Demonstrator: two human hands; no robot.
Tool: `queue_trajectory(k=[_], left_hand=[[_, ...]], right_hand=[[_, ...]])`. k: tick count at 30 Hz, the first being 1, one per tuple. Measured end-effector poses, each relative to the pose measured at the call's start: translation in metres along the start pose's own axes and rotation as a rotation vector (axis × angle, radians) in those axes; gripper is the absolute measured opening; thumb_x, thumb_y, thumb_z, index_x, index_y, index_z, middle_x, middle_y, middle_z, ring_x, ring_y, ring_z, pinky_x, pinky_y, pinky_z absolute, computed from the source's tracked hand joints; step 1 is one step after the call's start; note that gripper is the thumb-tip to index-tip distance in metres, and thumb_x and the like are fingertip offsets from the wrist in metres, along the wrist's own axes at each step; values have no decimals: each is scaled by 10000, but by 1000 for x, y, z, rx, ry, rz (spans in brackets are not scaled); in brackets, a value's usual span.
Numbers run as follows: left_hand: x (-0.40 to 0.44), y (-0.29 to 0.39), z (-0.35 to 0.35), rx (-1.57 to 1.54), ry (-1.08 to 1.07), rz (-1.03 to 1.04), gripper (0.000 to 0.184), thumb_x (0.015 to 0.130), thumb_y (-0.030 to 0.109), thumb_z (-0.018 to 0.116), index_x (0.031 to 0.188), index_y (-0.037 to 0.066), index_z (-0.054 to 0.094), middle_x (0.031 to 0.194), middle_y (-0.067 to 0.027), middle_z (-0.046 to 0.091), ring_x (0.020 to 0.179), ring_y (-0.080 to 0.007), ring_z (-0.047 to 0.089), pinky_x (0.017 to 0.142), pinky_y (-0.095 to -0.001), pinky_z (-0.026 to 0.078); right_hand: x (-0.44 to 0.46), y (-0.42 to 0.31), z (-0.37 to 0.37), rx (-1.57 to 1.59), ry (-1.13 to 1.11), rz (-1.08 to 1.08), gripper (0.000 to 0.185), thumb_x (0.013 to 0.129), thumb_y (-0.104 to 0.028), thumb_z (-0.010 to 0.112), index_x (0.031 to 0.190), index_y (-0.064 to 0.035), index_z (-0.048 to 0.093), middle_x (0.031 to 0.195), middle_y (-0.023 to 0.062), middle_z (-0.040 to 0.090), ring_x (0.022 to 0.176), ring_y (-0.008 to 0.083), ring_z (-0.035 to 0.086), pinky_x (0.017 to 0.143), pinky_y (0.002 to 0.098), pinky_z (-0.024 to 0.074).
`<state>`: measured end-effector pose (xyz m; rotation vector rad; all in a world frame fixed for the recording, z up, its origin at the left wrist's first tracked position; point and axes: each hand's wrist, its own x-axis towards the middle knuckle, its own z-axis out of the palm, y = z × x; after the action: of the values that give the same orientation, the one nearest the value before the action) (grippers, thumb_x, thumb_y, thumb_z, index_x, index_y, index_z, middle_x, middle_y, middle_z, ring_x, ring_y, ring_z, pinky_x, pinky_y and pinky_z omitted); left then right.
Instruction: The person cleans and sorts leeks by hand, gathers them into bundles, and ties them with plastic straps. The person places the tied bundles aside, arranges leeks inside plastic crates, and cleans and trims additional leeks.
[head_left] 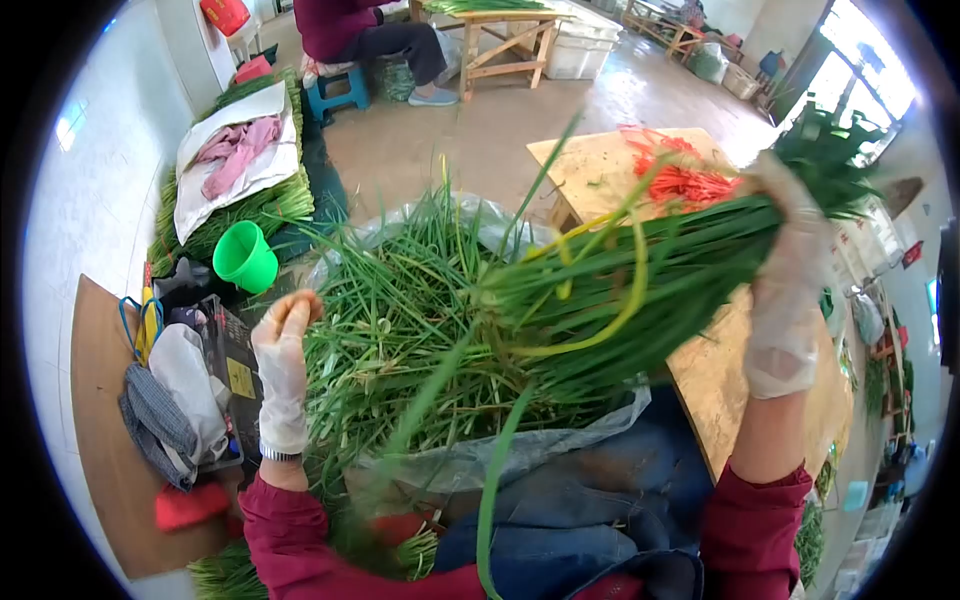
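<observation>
My right hand (788, 285), in a thin clear glove, grips a thick bunch of green chives (650, 270) near its leafy end. The bunch is held up and tilted, its stalk ends pointing left, with some yellow blades (636, 285) hanging loose from it. Below lies a heap of loose chive leaves (400, 340) in a clear plastic bag (520, 445). Beside the heap's left edge is my left hand (283, 365), also gloved, with its fingers curled closed; whether anything is inside them is hidden. A few blurred blades hang in front of the heap.
A wooden table (600, 170) with red ties (690, 180) stands at right. On the left are a green cup (245, 257), stacked chives under a white sheet (265, 115), and a box with cloths (185, 390). Another person (345, 35) sits at the back on a blue stool (338, 92).
</observation>
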<state>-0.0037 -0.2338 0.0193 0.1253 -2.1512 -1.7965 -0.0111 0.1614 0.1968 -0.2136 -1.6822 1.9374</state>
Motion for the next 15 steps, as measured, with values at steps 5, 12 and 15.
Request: queue_trajectory(k=[5,12,15], left_hand=[[9,-77,0,706,-30,35,410,798,284,624,1067,-24,599,1083,-231,588,1009,-344,560,891,-376,425],[-3,-109,90,910,-380,-173,798,664,512,649,1273,43,439,1171,-234,520,1064,-355,509,890,-451,424],[-45,-123,195,993,-456,119,620,633,228,639,1222,119,478,1124,-180,533,932,-363,553,760,-479,476]], right_hand=[[3,87,-15,-389,10,-549,107,793,-83,647,876,-21,623,766,8,592,730,91,525,673,244,442],[-4,42,-45,-605,193,-373,140,797,-65,665,899,15,614,833,14,610,738,98,542,681,256,450],[-24,61,-35,-616,142,-396,258,769,-32,700,993,29,587,907,24,613,805,103,551,741,244,449]])
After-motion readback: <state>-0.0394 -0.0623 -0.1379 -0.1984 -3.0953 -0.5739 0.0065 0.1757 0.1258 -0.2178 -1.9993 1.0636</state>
